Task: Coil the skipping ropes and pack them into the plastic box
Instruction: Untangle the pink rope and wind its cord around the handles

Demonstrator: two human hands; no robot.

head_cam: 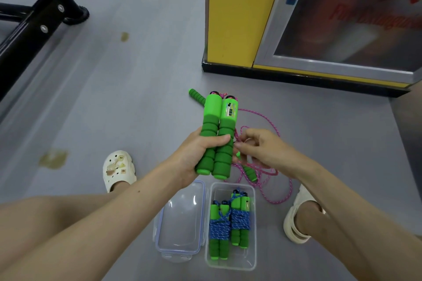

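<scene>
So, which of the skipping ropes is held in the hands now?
The one with the pink cord: the left hand grips its green handles, the right hand pinches the cord. The two blue ropes lie coiled in the box.

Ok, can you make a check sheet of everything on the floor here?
Surface: grey floor, brownish stains.
Job's things: pair of green foam handles with loose pink rope; clear plastic box holding two blue-rope bundles; clear lid beside it; another green foam handle on the floor.
Clutter: nothing seen.
Grippers: left hand grips the handle pair; right hand pinches the pink rope.
Cables: nothing seen.
Surroundings: yellow cabinet, black metal frame.
</scene>
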